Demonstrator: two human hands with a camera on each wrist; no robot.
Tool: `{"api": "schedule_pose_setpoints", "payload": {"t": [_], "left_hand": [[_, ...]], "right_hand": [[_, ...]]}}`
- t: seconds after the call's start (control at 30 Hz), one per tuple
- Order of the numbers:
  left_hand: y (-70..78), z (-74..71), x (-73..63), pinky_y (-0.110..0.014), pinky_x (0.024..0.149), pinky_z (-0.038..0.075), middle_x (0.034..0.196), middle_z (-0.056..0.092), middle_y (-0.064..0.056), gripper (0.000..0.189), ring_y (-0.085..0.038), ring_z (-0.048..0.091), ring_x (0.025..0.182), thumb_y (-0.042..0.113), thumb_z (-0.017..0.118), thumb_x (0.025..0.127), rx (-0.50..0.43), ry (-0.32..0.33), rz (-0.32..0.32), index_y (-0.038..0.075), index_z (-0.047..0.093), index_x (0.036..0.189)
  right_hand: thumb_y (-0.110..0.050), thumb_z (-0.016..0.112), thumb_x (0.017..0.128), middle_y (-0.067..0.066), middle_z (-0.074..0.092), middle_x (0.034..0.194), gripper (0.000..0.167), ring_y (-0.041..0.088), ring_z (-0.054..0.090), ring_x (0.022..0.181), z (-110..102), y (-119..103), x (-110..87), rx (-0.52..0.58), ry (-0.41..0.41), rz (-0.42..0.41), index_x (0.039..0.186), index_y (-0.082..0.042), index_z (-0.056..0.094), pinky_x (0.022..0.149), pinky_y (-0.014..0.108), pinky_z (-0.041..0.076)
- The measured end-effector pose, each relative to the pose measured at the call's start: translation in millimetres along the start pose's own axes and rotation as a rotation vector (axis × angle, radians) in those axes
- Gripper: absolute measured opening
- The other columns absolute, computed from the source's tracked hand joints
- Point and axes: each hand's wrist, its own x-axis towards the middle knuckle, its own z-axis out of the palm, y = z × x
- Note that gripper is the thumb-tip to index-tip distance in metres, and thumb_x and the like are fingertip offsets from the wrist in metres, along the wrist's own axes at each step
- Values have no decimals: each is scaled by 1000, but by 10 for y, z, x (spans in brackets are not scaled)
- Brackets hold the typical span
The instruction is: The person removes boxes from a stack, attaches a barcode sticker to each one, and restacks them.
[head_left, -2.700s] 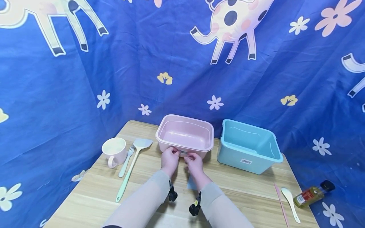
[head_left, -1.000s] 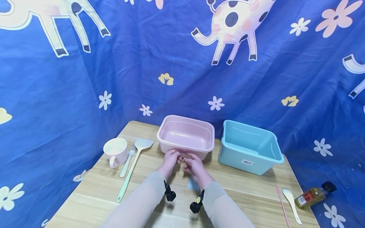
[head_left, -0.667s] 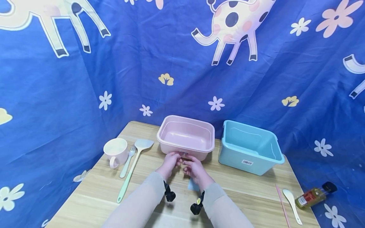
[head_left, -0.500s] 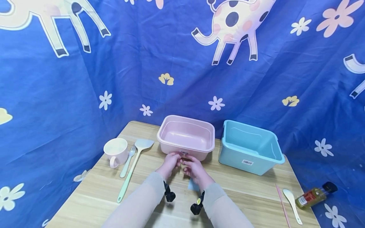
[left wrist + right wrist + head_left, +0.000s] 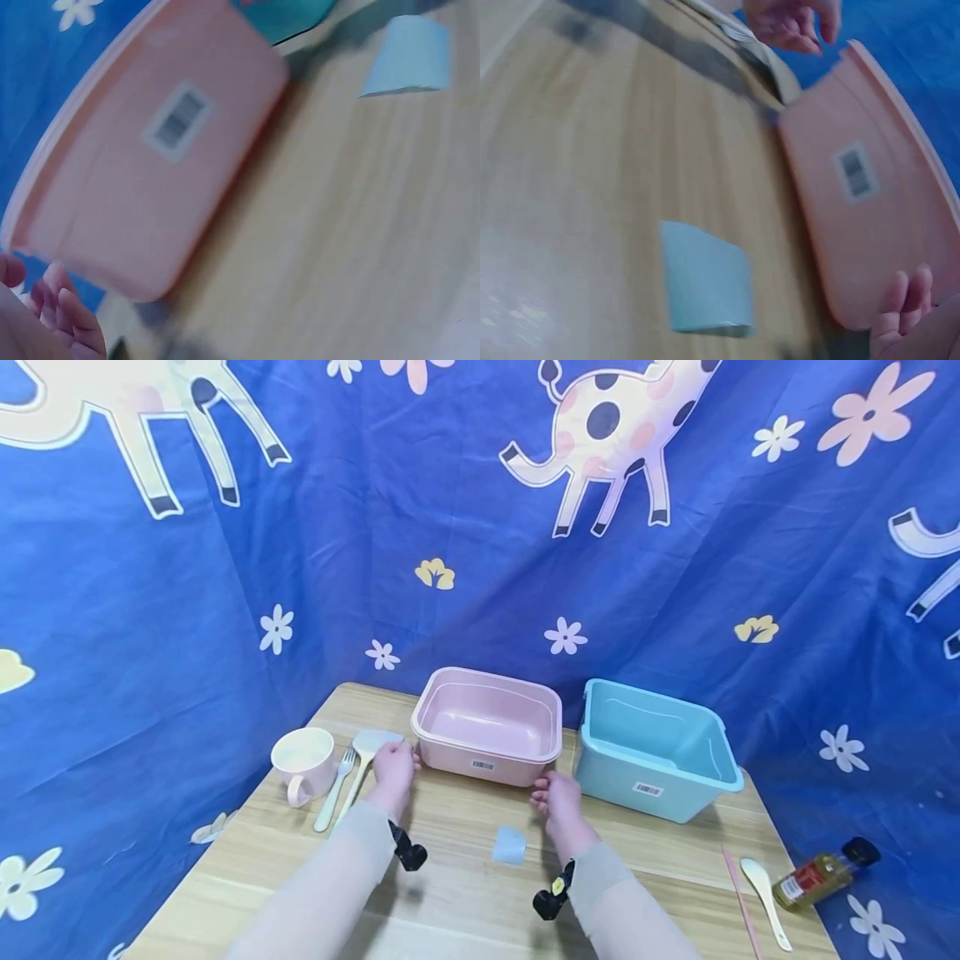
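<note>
A pink plastic basin (image 5: pixel 487 752) with a barcode label (image 5: pixel 482 765) on its front wall stands at the back of the table. My left hand (image 5: pixel 395 770) is by its left front corner, over the spatula (image 5: pixel 371 742), fingers loosely bent and holding nothing. By the right front corner is my right hand (image 5: pixel 561 800), also holding nothing. In the right wrist view its fingertips (image 5: pixel 919 285) overlap the basin's wall. On the table between my forearms lies a light blue piece of paper (image 5: pixel 509 846), slightly curled up in the left wrist view.
A teal bin (image 5: pixel 645 777) stands right of the basin. To the left are a pale mug (image 5: pixel 303 756) and a fork (image 5: pixel 335 789). At the right edge lie a pink stick (image 5: pixel 738 893), a white spoon (image 5: pixel 767 893) and an oil bottle (image 5: pixel 813 881). Patterned blue cloth hangs behind.
My hands have left the middle of the basin's front wall and moved apart, left hand leftward, right hand rightward. The barcode label and the blue paper now show fully.
</note>
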Motion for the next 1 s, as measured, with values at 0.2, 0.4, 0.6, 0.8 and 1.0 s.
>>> {"api": "schedule_pose_setpoints", "payload": {"t": [0.2,0.4,0.6,0.8,1.0], "left_hand": [[263,-74,87,-29,71,45,108,60,-15,35,-17,58,81,23,60,97,-15,14,34,-1,59,122],[364,-32,138,-38,90,46,107,59,-11,36,-19,56,89,10,64,93,-45,-64,6,-2,59,126],[413,-61,138,-41,96,43,104,60,-11,34,-19,55,90,2,64,89,-80,-47,20,-6,60,122],[585,-197,15,-31,85,45,92,62,-3,32,-13,57,83,3,65,89,-121,-20,61,-6,61,119],[1021,-301,-244,-33,84,46,84,60,0,29,-12,56,79,4,65,89,-147,11,187,-6,62,116]], "right_hand": [[-25,47,104,10,55,90,36,10,50,56,-41,-237,70,24,39,-66,128,3,47,56,22,50],[-5,59,96,8,57,86,38,9,50,56,-33,-305,134,-15,48,-96,131,2,48,54,20,49],[-1,61,93,8,57,86,36,11,52,60,-5,-352,151,-49,55,-90,127,1,50,56,20,50],[-1,62,93,7,56,83,34,11,53,62,64,-514,28,-62,21,-99,125,4,51,58,20,50],[2,60,91,4,55,79,28,9,51,60,143,-866,-228,-29,-41,-184,118,5,52,57,20,49]]}}
